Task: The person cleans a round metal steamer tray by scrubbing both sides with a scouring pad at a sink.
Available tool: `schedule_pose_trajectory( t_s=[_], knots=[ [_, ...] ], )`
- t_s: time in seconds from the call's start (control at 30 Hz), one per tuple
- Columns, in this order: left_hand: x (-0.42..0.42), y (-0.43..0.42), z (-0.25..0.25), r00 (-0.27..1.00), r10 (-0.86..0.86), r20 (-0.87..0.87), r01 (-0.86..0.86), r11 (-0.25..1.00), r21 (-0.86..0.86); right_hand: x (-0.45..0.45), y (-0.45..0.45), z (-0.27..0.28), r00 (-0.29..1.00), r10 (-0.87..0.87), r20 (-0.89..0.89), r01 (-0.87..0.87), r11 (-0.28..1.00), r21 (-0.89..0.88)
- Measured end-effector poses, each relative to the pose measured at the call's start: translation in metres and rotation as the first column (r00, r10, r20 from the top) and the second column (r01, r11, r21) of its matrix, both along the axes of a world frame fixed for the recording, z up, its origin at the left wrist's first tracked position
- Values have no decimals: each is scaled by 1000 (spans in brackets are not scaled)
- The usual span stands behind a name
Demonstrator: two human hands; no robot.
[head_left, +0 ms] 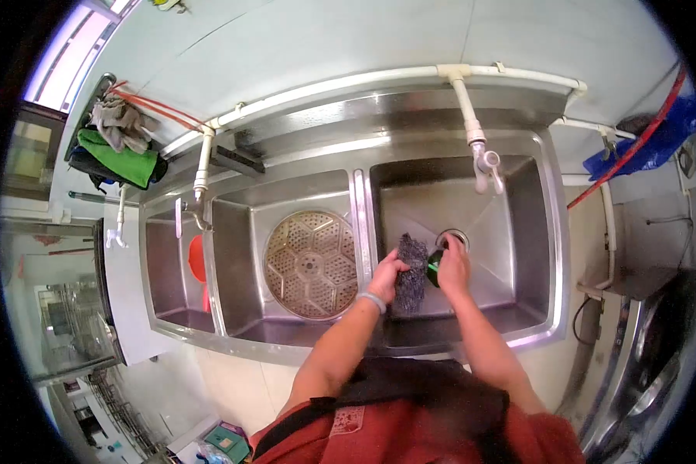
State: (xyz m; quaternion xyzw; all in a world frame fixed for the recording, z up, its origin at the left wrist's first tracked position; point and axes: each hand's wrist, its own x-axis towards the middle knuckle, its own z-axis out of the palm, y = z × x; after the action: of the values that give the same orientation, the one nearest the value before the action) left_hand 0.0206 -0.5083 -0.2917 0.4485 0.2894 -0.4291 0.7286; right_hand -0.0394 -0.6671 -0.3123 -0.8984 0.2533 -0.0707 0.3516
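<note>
Over the right sink basin [487, 232], my left hand [387, 277] grips a dark grey mesh-like cloth [412, 274] that hangs down beside its fingers. A band circles that wrist. Just to the right, my right hand [453, 267] reaches down near the round drain [462, 235], its fingers bent. A dark green object [435, 268] shows between the cloth and my right hand, against the fingers. Part of it is hidden by that hand, and what it is cannot be made out.
A perforated round metal tray [310, 264] lies in the middle basin. The left basin holds a red object [198, 258]. A white tap [486, 162] juts over the right basin. Cloths [120, 155] hang at upper left, and a blue bag [657, 143] at upper right.
</note>
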Motion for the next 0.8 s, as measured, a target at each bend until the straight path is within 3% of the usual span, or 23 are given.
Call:
schedule_pose_trajectory(
  t_s=[0.03,0.13,0.33,0.4,0.43,0.47,0.63,0.67,0.73,0.8],
  knots=[
    [1,2,-6,997,-64,41,66,995,-74,-1,-2,1,1000,9,-16,-9,999,31],
    [-2,-1,-2,998,-53,19,53,999,-8,2,-6,11,997,20,-78,-10,993,120],
    [-2,-9,-21,992,123,-21,-125,986,-108,-2,-3,10,993,111,44,-114,991,72],
    [1,-16,-10,991,132,-12,-132,991,-4,2,-1,5,993,46,-112,-44,999,20],
    [3,-21,13,990,141,-16,-140,988,66,3,-3,0,994,53,-98,-49,998,42],
    [1,-17,-25,996,73,58,-67,992,-104,5,-4,-3,993,84,-80,-81,996,49],
    [1,-7,3,996,64,59,-58,992,-109,8,-13,1,985,83,-149,-87,996,-21],
    [0,0,4,995,72,70,-57,979,-195,7,-13,6,984,108,-141,-111,994,-12],
    [-1,17,16,991,83,103,-55,968,-245,6,-6,33,984,159,86,-143,976,-162],
    [-1,34,29,985,146,96,-108,940,-325,11,11,76,956,237,175,-218,968,-123]
  ],
)
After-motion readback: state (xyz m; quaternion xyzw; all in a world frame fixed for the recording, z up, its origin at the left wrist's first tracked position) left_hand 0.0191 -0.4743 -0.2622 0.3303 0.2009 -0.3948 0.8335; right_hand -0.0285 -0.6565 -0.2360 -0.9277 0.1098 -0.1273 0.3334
